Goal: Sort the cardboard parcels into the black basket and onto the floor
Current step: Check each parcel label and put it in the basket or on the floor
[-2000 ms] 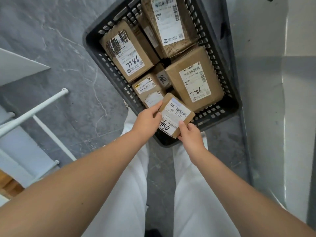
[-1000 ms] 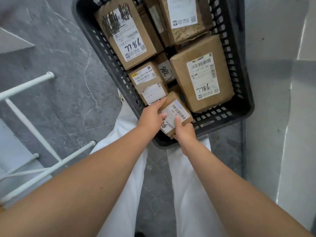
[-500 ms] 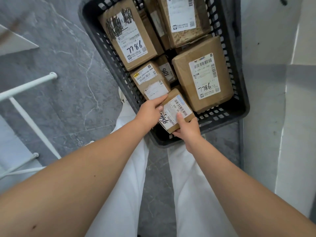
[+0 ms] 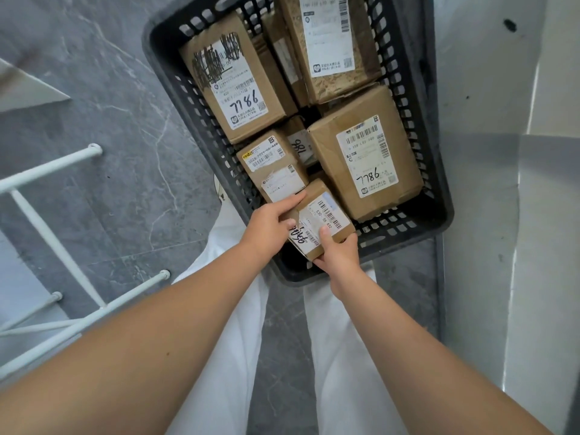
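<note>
At the near corner of a black basket (image 4: pixel 408 229), a person grasps a small parcel (image 4: pixel 326 215) with both hands. The left hand (image 4: pixel 270 224) clasps its left side, forefinger laid along the far edge. The right hand (image 4: pixel 340 259) pinches the near corner, thumb pressed on the white label and fingers curled beneath. The parcel sits tilted between the two hands, over the basket's near end and just beside a two-label box (image 4: pixel 273 164). It is a flat block of brown cardboard with a barcoded sticker and black handwritten digits. Bigger cartons fill the rest of the basket: a left box (image 4: pixel 232 80) and a right box (image 4: pixel 367 152) both carry 7786 in pen. The basket is hard plastic, its walls pierced with rows of slots. It stands on a grey, veined floor (image 4: pixel 110 136) beside a pale wall (image 4: pixel 486 89). White rack (image 4: pixel 47 171) tubes cross the left side, and white trousers (image 4: pixel 219 340) show below.
</note>
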Available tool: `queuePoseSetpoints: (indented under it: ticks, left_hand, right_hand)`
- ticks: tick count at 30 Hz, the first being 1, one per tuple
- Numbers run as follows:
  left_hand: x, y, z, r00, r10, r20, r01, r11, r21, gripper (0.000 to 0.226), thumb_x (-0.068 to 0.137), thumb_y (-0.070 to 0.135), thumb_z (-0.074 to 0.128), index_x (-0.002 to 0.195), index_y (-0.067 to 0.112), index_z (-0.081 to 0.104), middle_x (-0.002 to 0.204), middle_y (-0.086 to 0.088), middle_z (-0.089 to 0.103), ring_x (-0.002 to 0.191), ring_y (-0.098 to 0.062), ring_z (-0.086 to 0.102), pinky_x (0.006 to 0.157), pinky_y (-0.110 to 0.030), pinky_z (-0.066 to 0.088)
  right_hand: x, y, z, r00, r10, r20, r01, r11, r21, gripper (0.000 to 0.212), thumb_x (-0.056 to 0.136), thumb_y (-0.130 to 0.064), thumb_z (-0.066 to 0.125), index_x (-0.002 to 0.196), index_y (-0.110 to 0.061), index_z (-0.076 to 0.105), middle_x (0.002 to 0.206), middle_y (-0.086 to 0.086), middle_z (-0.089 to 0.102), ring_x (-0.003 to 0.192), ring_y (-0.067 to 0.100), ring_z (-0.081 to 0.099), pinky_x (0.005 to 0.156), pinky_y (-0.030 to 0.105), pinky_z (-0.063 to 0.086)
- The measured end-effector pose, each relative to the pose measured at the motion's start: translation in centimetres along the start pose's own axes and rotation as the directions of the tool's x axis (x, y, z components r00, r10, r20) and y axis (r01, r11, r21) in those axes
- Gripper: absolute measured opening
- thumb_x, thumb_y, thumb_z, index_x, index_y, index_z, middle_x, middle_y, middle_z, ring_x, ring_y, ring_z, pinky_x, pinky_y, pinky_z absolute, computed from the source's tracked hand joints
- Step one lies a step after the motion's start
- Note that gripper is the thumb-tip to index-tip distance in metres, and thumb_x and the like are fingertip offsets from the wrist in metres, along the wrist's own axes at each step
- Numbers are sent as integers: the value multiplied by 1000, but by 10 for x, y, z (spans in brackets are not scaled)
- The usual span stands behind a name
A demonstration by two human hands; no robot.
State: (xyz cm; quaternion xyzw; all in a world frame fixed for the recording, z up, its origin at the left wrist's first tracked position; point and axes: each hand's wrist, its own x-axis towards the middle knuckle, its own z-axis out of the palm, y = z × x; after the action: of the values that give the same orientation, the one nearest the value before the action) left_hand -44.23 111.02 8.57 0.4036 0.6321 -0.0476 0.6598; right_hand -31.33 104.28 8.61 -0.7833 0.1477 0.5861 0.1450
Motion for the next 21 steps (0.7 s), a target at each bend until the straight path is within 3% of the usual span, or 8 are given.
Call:
queuePoseSetpoints:
  ticks: [2, 7, 11, 13, 16, 18, 21]
  left_hand:
    - [-8, 2, -4, 1000, -1, -30, 0, 1000, -25, 57, 92, -2, 57, 137, 34, 55, 145, 7, 50, 137, -8, 42, 114, -28, 35]
    - [-25, 11, -7, 994, -76, -82, 66, 990, -124, 50, 89, 18, 69, 135, 34, 57, 132, 13, 61, 121, -3, 56, 106, -32, 47]
    - [-28, 28, -1, 981, -111, -158, 78, 976, -204, 32, 87, 24, 71, 119, 28, 66, 115, 10, 69, 107, -8, 64, 96, -40, 53]
    - [-28, 33, 1, 968, -137, -212, 86, 969, -232, 23, 84, 32, 74, 104, 28, 64, 112, 4, 66, 101, -10, 64, 91, -40, 54]
    - [-28, 34, 0, 937, -200, -287, 103, 941, -323, 29, 80, 45, 75, 95, 26, 59, 112, -4, 62, 95, -12, 64, 81, -32, 56]
    - [-31, 39, -2, 921, -255, -295, 106, 892, -440, 34, 80, 48, 74, 95, 21, 59, 109, -6, 64, 93, -15, 66, 74, -28, 55]
    - [-29, 48, -7, 914, -322, -245, 86, 747, -659, 44, 74, 56, 76, 96, 20, 61, 106, -7, 69, 97, -25, 69, 85, -47, 58]
  right_hand:
    - [-9, -4, -1, 1000, -22, 12, 23, 1000, -13, 47, 94, -31, 63, 134, -25, 38, 127, 2, 61, 113, 25, 62, 98, 49, 52]
    - [-33, -24, -4, 999, -42, 26, 44, 994, -95, 36, 95, -33, 61, 120, -24, 37, 118, 4, 62, 103, 23, 65, 92, 49, 55]
    - [-48, -46, -7, 999, -6, 46, 15, 979, -202, 36, 96, -36, 58, 115, -25, 30, 118, 5, 59, 103, 25, 61, 84, 48, 56]
    - [-51, -55, -10, 996, 25, 90, 3, 955, -296, 43, 94, -40, 58, 120, -24, 28, 120, 5, 59, 105, 28, 60, 82, 50, 56]
    - [-54, -66, -10, 985, 62, 158, 5, 920, -393, 64, 83, -54, 65, 127, -29, 25, 125, 4, 58, 109, 31, 60, 86, 53, 55]
    - [-53, -72, -7, 988, -22, 153, 85, 904, -420, 71, 72, -62, 68, 122, -30, 28, 127, 4, 50, 108, 28, 58, 86, 52, 55]
    - [-54, -87, 1, 962, -224, 156, 271, 858, -437, 67, 78, -51, 73, 121, -25, 30, 125, 3, 36, 110, 22, 50, 92, 45, 52]
